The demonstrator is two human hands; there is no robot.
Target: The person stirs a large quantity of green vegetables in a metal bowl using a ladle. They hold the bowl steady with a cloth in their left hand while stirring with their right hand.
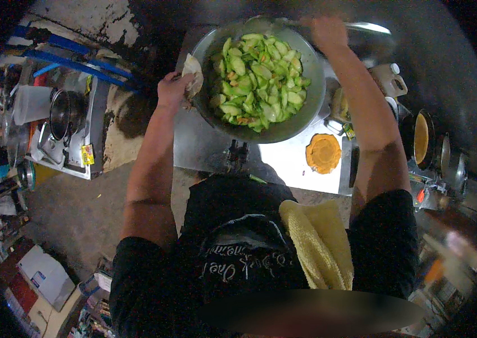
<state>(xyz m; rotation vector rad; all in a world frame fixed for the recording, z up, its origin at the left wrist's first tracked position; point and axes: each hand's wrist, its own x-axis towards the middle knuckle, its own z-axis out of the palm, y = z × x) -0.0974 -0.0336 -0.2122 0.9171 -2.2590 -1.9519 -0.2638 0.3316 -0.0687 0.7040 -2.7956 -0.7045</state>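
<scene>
A wide metal wok point(315, 91) sits on the cooking surface before me. It holds sliced green vegetables point(261, 72), gourd-like in look, with a few brownish pieces among them. At the wok's left rim, my left hand point(174, 88) grips it through a pale folded cloth point(193, 74). My right hand point(329, 34), blurred, is closed around the handle of a long metal utensil point(367, 27) above the far right rim. The utensil's head lies near the wok's far edge and is too blurred to name exactly.
Right of the wok is a round orange-brown item point(323, 153) on the metal counter point(280, 164). Beyond my right forearm stand a plastic jug point(388, 80) and a pan of yellowish contents point(421, 137). A metal sink unit point(90, 156) with a dark pot point(62, 114) stands left. A yellow towel point(318, 245) hangs over my front.
</scene>
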